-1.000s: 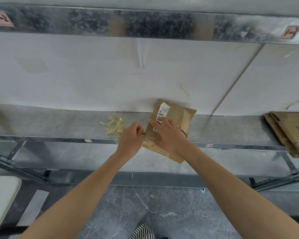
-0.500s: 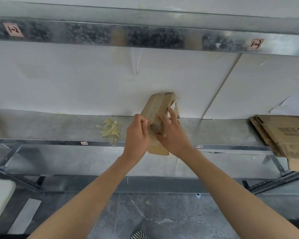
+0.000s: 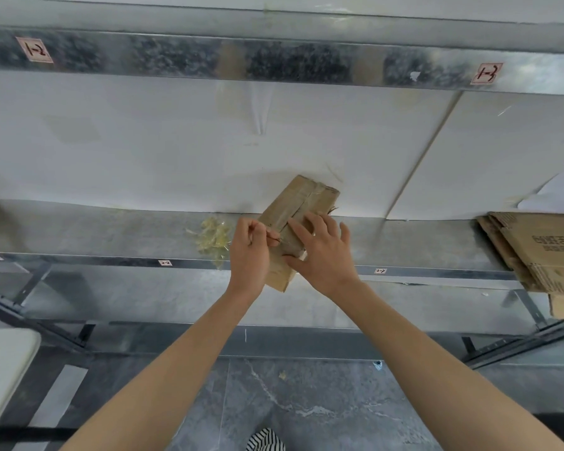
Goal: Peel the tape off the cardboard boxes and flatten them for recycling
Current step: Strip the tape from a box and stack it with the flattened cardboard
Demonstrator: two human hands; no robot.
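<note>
Shelf point(image 3: 111, 232): runs left to right, with a panel point(image 3: 144, 141) behind it and a beam point(image 3: 274, 60) above.
Box point(image 3: 302, 203): mid-shelf, tilted, over the front edge; far end towards the panel.
Left hand point(image 3: 249, 255): at the box's left side, pinching tape point(image 3: 274, 237) at its seam.
Right hand point(image 3: 323, 255): holds the box, fingers on top, thumb at its near side.
Tape wad point(image 3: 212, 236): on the shelf, just left of the left hand.
Flat boxes point(image 3: 541, 249): on the shelf, far right.
Table point(image 3: 4, 362): lower left, before the shelf.

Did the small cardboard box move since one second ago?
Yes. The small cardboard box was turned over: its label no longer shows, a seam faces up. It stays right of the tape scraps.
</note>
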